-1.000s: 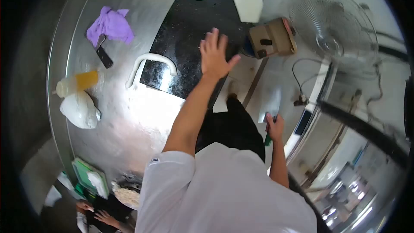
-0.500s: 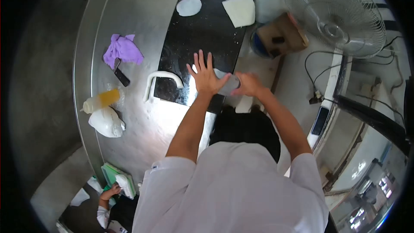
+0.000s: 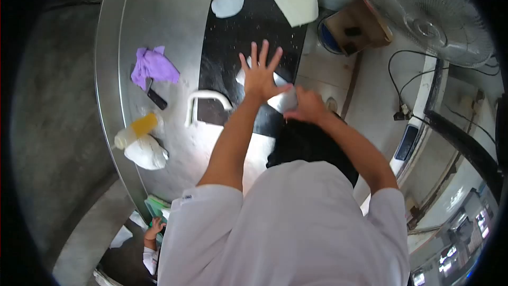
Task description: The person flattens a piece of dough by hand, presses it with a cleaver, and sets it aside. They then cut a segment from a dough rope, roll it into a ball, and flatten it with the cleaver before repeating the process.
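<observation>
My left hand (image 3: 259, 81) lies palm down with fingers spread, on top of a broad, flat metal cleaver (image 3: 284, 99) over the black board (image 3: 222, 55). My right hand (image 3: 308, 105) is closed around the cleaver's near right end; its handle is hidden in the grip. A shiny part of the blade also shows left of my left hand. Whatever lies under the blade is hidden. Left of my hands, a bent white dough rope (image 3: 209, 94) lies across the board's edge. A thin white dough round (image 3: 227, 3) sits at the board's far end.
A pale folded cloth (image 3: 296, 2) lies at the board's far right corner. Leftward are a purple cloth (image 3: 156, 66), a black-handled knife (image 3: 157, 98), an oil bottle (image 3: 136, 131) and a white bundle (image 3: 146, 153). A fan (image 3: 423, 16) stands right; another person's hand (image 3: 155, 229) is lower left.
The view has shifted, so the table items appear farther right. My left hand's fingers are spread wider, and shiny metal now shows on its left side. My right hand keeps its grip.
</observation>
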A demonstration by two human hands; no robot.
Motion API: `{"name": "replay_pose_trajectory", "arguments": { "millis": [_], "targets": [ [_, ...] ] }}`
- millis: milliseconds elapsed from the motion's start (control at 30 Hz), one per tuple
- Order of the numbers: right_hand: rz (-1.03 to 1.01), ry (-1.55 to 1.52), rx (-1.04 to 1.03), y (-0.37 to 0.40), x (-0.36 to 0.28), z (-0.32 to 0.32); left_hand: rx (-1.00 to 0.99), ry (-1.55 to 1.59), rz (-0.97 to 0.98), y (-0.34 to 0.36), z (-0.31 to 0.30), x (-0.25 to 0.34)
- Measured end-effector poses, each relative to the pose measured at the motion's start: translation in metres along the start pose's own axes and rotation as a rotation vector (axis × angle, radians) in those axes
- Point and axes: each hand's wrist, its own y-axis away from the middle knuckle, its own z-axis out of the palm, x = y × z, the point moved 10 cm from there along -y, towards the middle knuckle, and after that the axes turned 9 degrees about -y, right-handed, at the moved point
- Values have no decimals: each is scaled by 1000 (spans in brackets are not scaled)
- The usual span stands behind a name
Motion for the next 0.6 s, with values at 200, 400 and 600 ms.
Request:
{"name": "replay_pose_trajectory", "arguments": {
  "millis": [200,400,600],
  "targets": [
    [154,58,37,-14,-4,-20,170,55,97,-37,-14,-1],
    [52,19,94,-15,-21,-33,117,8,135,-40,-11,0],
    [156,23,137,26,-2,-12,22,87,297,-11,0,38]
  ]
}}
